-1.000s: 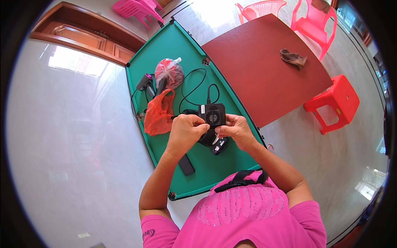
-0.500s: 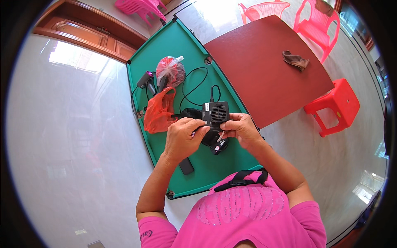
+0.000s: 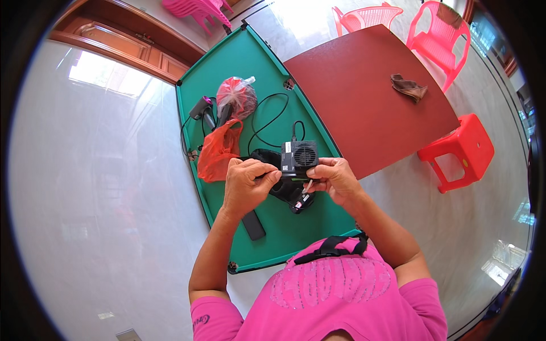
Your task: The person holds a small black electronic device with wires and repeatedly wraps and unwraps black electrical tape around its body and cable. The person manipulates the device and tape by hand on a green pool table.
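Observation:
A black box-shaped device [image 3: 291, 156] with a round fan grille is held up over the green-topped table [image 3: 284, 227]. My right hand [image 3: 335, 179] grips its right lower corner, with a thin pale strip or cord between the fingers. At the box's lower left corner, my left hand [image 3: 247, 184] is closed in a pinch; what lies between its fingertips is too small to make out. Below the box sits a dark bundle [image 3: 281, 193] with a small labelled black part [image 3: 304, 200]. A black cable [image 3: 254, 122] runs from the box's top and loops over the felt.
Left of the hands lie a red plastic bag [image 3: 213, 156], a clear bag with something red [image 3: 236, 94], and a hair dryer [image 3: 202, 108]. A flat black object [image 3: 253, 225] rests nearer me. Rightward stand a brown-red table [image 3: 364, 102] with a brown cloth [image 3: 408, 88] and a red stool [image 3: 469, 148].
My left hand has shifted slightly left, its fingertips now at the box's edge. A thin green strip shows along the box's lower edge. The view has moved slightly.

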A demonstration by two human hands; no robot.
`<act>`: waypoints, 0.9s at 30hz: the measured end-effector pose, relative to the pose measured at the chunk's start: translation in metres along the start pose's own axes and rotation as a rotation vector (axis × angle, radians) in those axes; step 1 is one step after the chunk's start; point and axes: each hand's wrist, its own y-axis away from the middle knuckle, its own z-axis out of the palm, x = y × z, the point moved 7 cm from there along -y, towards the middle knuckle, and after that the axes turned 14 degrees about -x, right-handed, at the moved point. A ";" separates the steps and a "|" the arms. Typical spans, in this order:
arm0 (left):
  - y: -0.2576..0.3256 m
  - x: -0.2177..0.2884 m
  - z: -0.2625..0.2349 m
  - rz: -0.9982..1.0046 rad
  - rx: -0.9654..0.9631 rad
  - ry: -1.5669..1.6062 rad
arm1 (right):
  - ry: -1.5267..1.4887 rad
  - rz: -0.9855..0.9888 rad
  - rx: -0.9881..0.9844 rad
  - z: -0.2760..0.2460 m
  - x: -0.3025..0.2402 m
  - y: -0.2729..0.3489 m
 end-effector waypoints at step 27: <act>0.010 -0.039 0.034 -0.194 0.037 0.588 | -0.062 0.031 -0.037 0.004 0.001 -0.005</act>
